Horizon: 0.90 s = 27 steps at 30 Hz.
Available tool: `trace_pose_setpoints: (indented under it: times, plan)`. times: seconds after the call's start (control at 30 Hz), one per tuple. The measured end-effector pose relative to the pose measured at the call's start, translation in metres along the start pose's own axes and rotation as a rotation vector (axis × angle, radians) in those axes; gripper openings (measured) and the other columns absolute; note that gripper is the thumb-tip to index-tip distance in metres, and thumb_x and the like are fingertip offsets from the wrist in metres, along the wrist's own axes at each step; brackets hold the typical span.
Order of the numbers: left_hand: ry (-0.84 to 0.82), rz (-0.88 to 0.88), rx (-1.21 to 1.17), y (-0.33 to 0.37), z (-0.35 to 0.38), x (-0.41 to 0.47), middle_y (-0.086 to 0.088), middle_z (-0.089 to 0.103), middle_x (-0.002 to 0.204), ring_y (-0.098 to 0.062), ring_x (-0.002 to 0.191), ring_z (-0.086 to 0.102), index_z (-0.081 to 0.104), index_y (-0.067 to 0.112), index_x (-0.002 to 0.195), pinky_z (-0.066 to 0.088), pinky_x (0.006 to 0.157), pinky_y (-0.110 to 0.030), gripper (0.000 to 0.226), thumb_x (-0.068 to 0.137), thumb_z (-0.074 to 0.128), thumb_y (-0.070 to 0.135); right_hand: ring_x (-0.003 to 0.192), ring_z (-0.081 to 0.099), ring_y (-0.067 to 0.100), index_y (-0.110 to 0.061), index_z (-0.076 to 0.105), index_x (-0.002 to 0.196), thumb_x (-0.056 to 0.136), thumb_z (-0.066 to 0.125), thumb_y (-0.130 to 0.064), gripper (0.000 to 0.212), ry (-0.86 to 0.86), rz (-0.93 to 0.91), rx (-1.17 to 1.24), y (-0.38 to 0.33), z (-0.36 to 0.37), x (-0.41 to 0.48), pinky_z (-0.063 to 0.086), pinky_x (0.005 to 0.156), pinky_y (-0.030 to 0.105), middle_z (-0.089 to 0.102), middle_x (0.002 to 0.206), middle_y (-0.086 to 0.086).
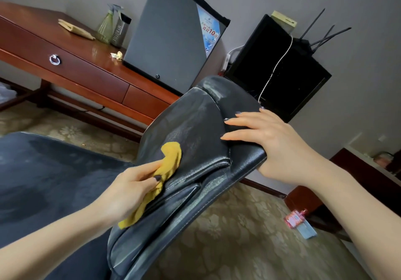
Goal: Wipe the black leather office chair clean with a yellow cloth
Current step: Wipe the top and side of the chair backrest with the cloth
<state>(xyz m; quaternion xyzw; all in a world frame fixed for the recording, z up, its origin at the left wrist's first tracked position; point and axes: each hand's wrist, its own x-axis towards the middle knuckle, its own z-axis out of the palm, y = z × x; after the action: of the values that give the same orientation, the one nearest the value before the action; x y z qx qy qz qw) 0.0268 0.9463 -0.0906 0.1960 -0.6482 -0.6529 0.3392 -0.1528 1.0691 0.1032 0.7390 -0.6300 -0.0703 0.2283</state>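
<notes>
A bottle [106, 27] stood on the tabletop [76, 41], contents unclear. My left hand [130, 193] pinched the cloth [171, 156] against the chair [195, 128] back; my right hand [267, 141], fingers spread flat, rested on its upper edge.

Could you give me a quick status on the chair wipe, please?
Left hand grips yellow cloth, pressed on chair backrest. Right hand flat over backrest edge, steadying. Nothing in the way.

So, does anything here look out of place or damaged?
A few things. The chair leather has dull, greyish, worn-looking patches near its top edge. A crumpled scrap lies on the wooden desk beside the grey fridge, and a red packet lies loose on the carpet.
</notes>
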Motion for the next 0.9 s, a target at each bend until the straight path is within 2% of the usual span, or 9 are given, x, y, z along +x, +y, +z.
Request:
trace_pose_setpoints:
  times: [0.1, 0.2, 0.3, 0.37, 0.47, 0.6, 0.67, 0.77, 0.9]
  plan:
    - [-0.031, 0.089, 0.05, 0.037, 0.017, 0.016, 0.0, 0.068, 0.095, -0.009, 0.079, 0.051, 0.064, 0.062, 0.089, 0.038, 0.073, -0.023, 0.063, 0.093, 0.045, 0.002, 0.128, 0.044, 0.019, -0.029, 0.064, 0.12, 0.049, 0.067, 0.012, 0.082, 0.008, 0.008, 0.015, 0.0, -0.001, 0.0, 0.018, 0.109, 0.044, 0.056, 0.133, -0.004]
    - [-0.096, 0.205, 0.09, 0.07, 0.032, 0.034, 0.002, 0.059, 0.08, -0.01, 0.067, 0.042, 0.069, 0.037, 0.104, 0.035, 0.063, -0.019, 0.052, 0.091, 0.04, -0.003, 0.128, 0.039, 0.013, -0.029, 0.057, 0.128, 0.053, 0.071, 0.012, 0.087, 0.028, 0.01, 0.036, -0.001, -0.001, 0.0, 0.018, 0.109, 0.043, 0.054, 0.132, -0.007]
    - [-0.123, 0.325, 0.287, 0.082, 0.036, 0.04, 0.0, 0.048, 0.068, -0.008, 0.058, 0.033, 0.065, 0.014, 0.104, 0.032, 0.058, -0.015, 0.038, 0.087, 0.038, -0.007, 0.129, 0.038, 0.006, -0.034, 0.046, 0.132, 0.054, 0.074, 0.011, 0.095, 0.041, 0.03, 0.072, -0.003, -0.002, -0.002, 0.018, 0.112, 0.039, 0.048, 0.135, -0.015]
    - [-0.119, 0.397, 0.441, 0.078, 0.035, 0.039, -0.007, 0.052, 0.075, -0.01, 0.061, 0.032, 0.063, 0.02, 0.105, 0.035, 0.064, -0.019, 0.042, 0.087, 0.036, -0.007, 0.128, 0.039, 0.008, -0.036, 0.044, 0.133, 0.053, 0.072, 0.012, 0.096, 0.038, 0.039, 0.093, -0.003, -0.003, -0.002, 0.017, 0.113, 0.038, 0.045, 0.136, -0.017]
    - [-0.154, 0.458, 0.508, 0.07, 0.03, 0.037, -0.007, 0.059, 0.086, -0.017, 0.069, 0.042, 0.059, 0.03, 0.113, 0.043, 0.075, -0.033, 0.051, 0.089, 0.034, -0.007, 0.126, 0.043, 0.014, -0.033, 0.055, 0.127, 0.052, 0.079, 0.007, 0.088, 0.018, 0.016, 0.053, -0.003, -0.002, -0.001, 0.02, 0.111, 0.039, 0.051, 0.13, -0.013]
    - [-0.169, 0.439, 0.529, 0.056, 0.021, 0.037, -0.008, 0.063, 0.1, -0.028, 0.09, 0.053, 0.056, 0.029, 0.119, 0.043, 0.084, -0.042, 0.049, 0.09, 0.036, -0.006, 0.128, 0.041, 0.013, -0.032, 0.058, 0.126, 0.053, 0.079, 0.006, 0.085, 0.008, 0.023, 0.042, -0.003, -0.001, -0.002, 0.021, 0.11, 0.04, 0.054, 0.129, -0.011]
    - [-0.17, 0.421, 0.535, 0.047, 0.018, 0.035, -0.01, 0.064, 0.104, -0.028, 0.091, 0.054, 0.055, 0.029, 0.119, 0.043, 0.086, -0.042, 0.046, 0.092, 0.037, -0.003, 0.129, 0.039, 0.012, -0.032, 0.056, 0.129, 0.053, 0.078, 0.008, 0.089, 0.017, 0.03, 0.04, -0.003, -0.001, -0.002, 0.023, 0.11, 0.042, 0.052, 0.131, -0.011]
    - [-0.166, 0.375, 0.518, 0.04, 0.012, 0.029, -0.01, 0.061, 0.089, -0.008, 0.067, 0.041, 0.057, 0.022, 0.114, 0.042, 0.071, -0.027, 0.04, 0.092, 0.036, -0.003, 0.13, 0.039, 0.012, -0.034, 0.057, 0.127, 0.051, 0.08, 0.005, 0.088, 0.0, 0.033, 0.025, -0.003, -0.001, -0.003, 0.017, 0.111, 0.04, 0.052, 0.133, -0.009]
    - [-0.153, 0.26, 0.469, 0.036, 0.008, 0.025, 0.007, 0.042, 0.06, -0.007, 0.052, 0.033, 0.061, 0.012, 0.109, 0.03, 0.049, -0.009, 0.038, 0.092, 0.034, -0.007, 0.129, 0.043, 0.016, -0.035, 0.064, 0.117, 0.05, 0.082, 0.004, 0.08, -0.02, 0.047, 0.005, -0.004, -0.002, -0.002, 0.017, 0.111, 0.041, 0.055, 0.13, -0.009]
